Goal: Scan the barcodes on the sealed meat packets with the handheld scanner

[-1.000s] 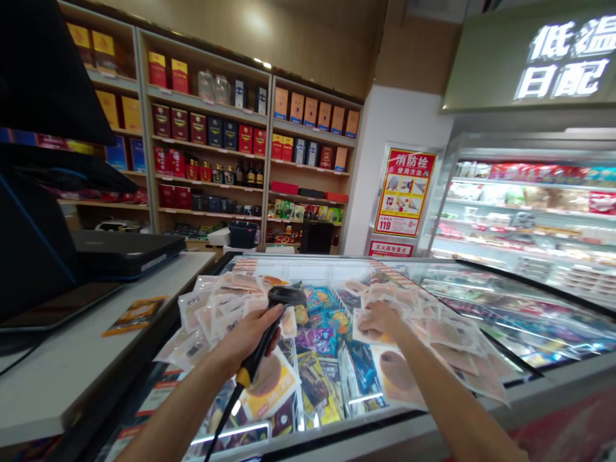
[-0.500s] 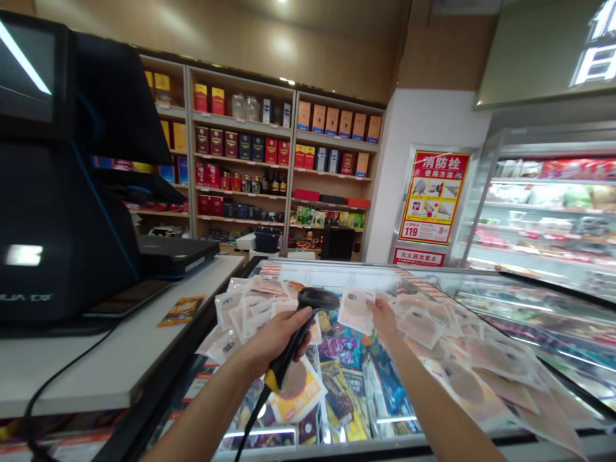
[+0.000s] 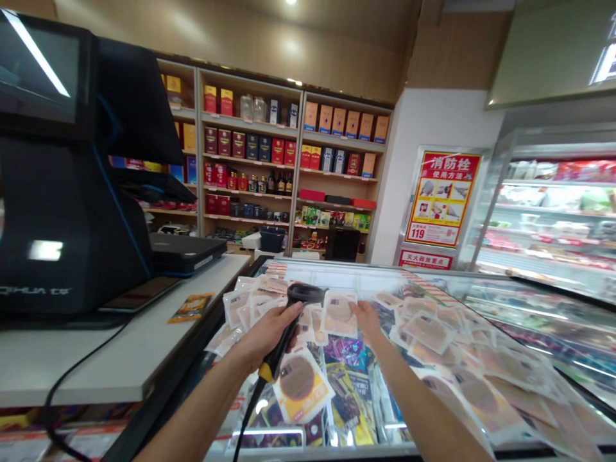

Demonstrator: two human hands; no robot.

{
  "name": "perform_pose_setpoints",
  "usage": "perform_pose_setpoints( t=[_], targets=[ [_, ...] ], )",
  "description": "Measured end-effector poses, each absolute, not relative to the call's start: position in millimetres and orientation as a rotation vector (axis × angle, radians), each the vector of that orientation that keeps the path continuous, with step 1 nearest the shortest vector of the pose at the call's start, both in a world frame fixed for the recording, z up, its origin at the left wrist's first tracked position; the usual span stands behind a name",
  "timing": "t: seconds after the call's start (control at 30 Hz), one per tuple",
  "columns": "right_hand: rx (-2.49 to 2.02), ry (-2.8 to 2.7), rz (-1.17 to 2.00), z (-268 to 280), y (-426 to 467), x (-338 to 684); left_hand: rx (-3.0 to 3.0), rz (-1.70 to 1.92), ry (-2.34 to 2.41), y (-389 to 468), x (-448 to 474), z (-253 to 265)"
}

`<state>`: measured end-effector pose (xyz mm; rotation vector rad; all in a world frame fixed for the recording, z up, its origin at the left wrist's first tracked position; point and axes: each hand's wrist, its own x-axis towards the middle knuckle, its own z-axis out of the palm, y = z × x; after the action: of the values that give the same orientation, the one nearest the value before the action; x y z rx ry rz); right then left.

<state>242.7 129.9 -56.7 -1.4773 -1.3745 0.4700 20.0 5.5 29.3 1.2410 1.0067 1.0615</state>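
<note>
My left hand (image 3: 273, 332) is wrapped round the handle of a black and yellow barcode scanner (image 3: 306, 294), whose cord hangs down toward me. The scanner's head points right, close to a clear packet with a round tan slice inside (image 3: 339, 313). That packet's right edge is pinched in my right hand (image 3: 366, 321). Similar packets (image 3: 257, 301) lie in a pile on the left of the glass freezer top, and a larger spread of packets (image 3: 430, 330) covers the right. Below the scanner lies a yellow-and-white packet (image 3: 302, 385).
A white counter (image 3: 144, 359) on the left bears a black cash register (image 3: 62, 218) and a small orange sachet (image 3: 191, 308). Colourful bags (image 3: 346, 398) show through the freezer glass (image 3: 356, 279). Shelves of boxes (image 3: 250, 151) stand behind, and a refrigerated case (image 3: 553, 212) is at right.
My right hand has brought the packet left, nearer the scanner's head. The scanner has shifted slightly left in the view, while the surroundings have slid a little right.
</note>
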Motion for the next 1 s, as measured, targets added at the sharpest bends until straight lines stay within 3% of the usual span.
perform_pose_setpoints(
  t=[0.3, 0.57, 0.7, 1.0],
  targets=[
    [-1.766, -1.653, 0.174, -59, 133, 194, 1.210, 1.077, 1.117, 1, 7, 31],
    [-2.191, -1.461, -0.181, -25, 114, 326, 1.243, 1.030, 1.033, 9, 19, 22],
    [-2.449, -1.246, -0.208, -28, 92, 394, 1.261, 1.009, 0.993, 14, 28, 18],
    [-2.494, -1.250, -0.266, -36, 79, 406, 1.276, 0.974, 0.939, 13, 36, 21]
  ],
)
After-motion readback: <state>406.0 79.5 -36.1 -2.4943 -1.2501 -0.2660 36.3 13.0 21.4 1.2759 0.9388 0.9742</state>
